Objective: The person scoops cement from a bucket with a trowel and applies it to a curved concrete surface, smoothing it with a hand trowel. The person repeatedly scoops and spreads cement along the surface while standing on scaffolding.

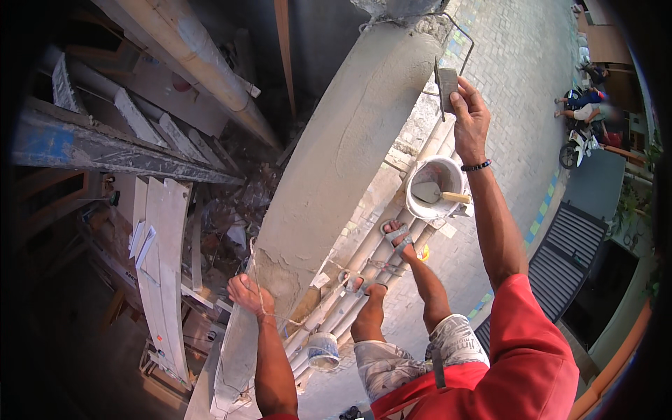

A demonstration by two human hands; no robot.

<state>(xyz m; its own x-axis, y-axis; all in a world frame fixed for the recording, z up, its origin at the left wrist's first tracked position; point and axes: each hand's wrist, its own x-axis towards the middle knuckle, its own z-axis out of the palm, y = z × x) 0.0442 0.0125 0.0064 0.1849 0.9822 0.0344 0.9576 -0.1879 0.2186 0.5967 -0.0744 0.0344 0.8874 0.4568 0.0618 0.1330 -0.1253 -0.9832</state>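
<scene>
My right hand [470, 115] is raised beside the upper end of a grey plastered beam [343, 133]. It is closed on a small dark rectangular plastering float [446, 85], held by its edge close to the plaster. The beam's face is mostly smooth, with faint curved marks, and rough at its top end and lower down. My left hand [246, 294] rests against the beam's lower left edge with fingers curled; what lies under them is hidden. A thin cord [256, 269] runs past that wrist. Below my right hand, a white bucket [432, 189] holds a trowel [441, 194] with a wooden handle.
My sandalled feet stand on bamboo poles [364, 280] beside the beam. A smaller bucket [323, 351] sits lower down. Planks [164, 273] and debris lie in the dark space at left. People and a motorbike [578, 143] are across the paved street [514, 84]. Bent wire [470, 45] sticks out near the beam's top.
</scene>
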